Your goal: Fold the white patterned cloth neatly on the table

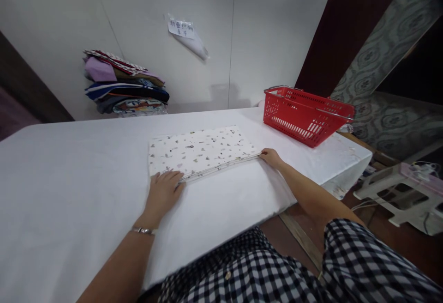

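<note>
One patterned cloth [204, 148] lies folded on the white desk [86, 192], before the wearer. The hands are apart: the right hand [272, 157] pinches its near right corner; the left hand [164, 192] rests over the near left, its grip unclear. They seem to be straightening the layered edge; the next move calls for level corners and layers kept together. That edge faces the wearer; the long axis runs left to right, right end slightly farther off.

Black-and-white checked garment [256, 275], silver bracelet [143, 231].
</note>
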